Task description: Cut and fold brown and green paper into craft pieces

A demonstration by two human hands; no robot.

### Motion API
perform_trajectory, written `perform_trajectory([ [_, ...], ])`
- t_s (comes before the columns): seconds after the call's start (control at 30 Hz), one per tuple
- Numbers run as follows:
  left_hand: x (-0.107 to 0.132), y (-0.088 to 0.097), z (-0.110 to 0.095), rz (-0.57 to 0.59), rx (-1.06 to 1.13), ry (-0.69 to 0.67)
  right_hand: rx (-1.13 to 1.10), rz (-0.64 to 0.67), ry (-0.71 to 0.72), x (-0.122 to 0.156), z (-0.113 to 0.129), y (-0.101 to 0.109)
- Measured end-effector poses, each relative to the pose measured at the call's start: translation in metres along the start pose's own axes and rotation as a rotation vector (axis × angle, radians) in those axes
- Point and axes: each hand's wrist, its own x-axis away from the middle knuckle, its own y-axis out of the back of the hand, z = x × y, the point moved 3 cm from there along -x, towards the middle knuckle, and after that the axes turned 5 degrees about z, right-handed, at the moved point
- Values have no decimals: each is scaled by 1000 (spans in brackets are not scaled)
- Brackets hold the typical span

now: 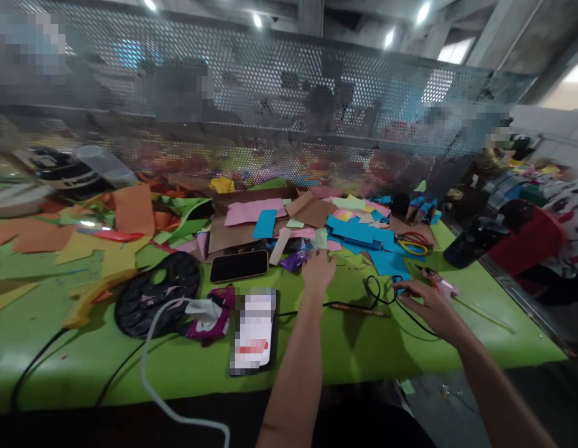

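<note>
My left hand (319, 269) reaches into the near edge of the scrap pile. It is next to a purple crinkled wrapper (294, 261) and a pale green paper piece (321, 238). Its fingers point away from me and are too foreshortened to show whether they grip. My right hand (426, 303) is low over the table, thumb and fingers pinched on a small blue paper piece (399, 285). A black cable (373, 292) loops beside those fingers. Between the hands lies a thin wooden stick (358, 309).
Left are a phone (239, 266), a lit phone (257, 333), a wipes pack (214, 317), a black palette (130, 311) and a yellow glue gun (95, 298). Right are scissors (414, 244), a pink-tipped tool (440, 283) and a dark bottle (475, 241). A perforated metal screen (270, 124) stands behind.
</note>
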Motion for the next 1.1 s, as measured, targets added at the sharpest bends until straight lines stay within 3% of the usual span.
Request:
perform_trajectory([
  [0.1, 1, 3, 1, -49, -12, 27, 57, -21, 92, -28, 19, 9],
  [0.23, 2, 7, 0, -97, -18, 58, 139, -24, 229, -89, 50, 4],
  [0.47, 4, 12, -10, -193, -5, 31, 352, -2, 241, -207, 78, -59],
  [0.57, 3, 12, -12, -239, 27, 17, 363, -29, 214, -238, 79, -83],
  [0.67, 2, 13, -12, -278, 105, -2, 337, -68, 211, -257, 77, -94],
  [0.77, 0, 14, -9, -296, 221, 3, 274, -140, 216, -266, 74, -88],
  [0.9, -3, 15, -5, -363, 428, -6, 135, -308, 207, -257, 71, -57],
  [1.0, 0, 23, 0, -510, 516, 26, 39, -392, 211, -222, 67, -25],
  [1.1, 5, 32, -1, -575, 494, -31, -164, -460, 315, -161, 63, 4],
])
